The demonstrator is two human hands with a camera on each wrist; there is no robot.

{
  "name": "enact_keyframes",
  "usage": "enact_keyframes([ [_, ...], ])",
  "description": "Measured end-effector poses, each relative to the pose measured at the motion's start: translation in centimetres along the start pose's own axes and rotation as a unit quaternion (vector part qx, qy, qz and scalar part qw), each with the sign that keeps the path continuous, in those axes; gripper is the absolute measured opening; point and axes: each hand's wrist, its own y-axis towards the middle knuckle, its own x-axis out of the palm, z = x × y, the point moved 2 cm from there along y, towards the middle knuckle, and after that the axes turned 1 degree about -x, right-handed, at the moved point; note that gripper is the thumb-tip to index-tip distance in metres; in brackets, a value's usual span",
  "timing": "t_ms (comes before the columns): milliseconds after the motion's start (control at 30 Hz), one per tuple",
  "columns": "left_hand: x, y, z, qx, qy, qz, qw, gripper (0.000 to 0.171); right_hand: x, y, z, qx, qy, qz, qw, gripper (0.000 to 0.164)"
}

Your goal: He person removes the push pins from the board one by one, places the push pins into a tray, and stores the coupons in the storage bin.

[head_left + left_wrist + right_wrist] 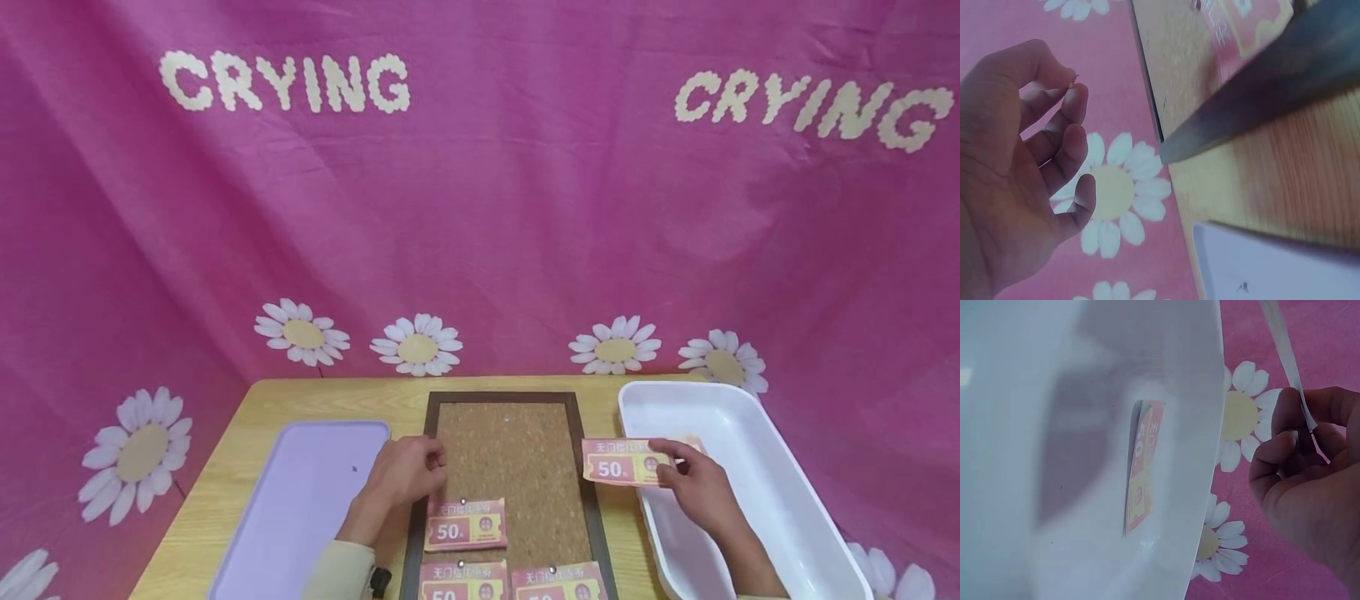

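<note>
My left hand [405,471] is at the left edge of a framed cork board [517,467], pinching a small pin [1074,81] between thumb and forefinger; its thin point shows in the left wrist view. My right hand [701,483] holds a pink and yellow coupon [611,469] marked 50 by its right end, over the gap between board and white tray. On the cork, one coupon [465,533] lies above two others, a lower left coupon [442,575] and a lower right coupon [555,579]. Each has a small pin at its top edge.
A purple tray [300,492] stands left of the board with a tiny dark item [354,468] in it. To the right is a deep white tray [780,467] holding another coupon [1144,465]. Behind the wooden table [405,387] hangs a pink flowered cloth [480,208].
</note>
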Motion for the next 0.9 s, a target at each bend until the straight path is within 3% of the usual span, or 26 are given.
enact_keyframes([
  [900, -1.9, -1.2, -2.6, -0.029, 0.007, 0.013, 0.9995, 0.007, -1.8, 0.8, -0.2, 0.017, -0.042, 0.02, 0.999, 0.044],
])
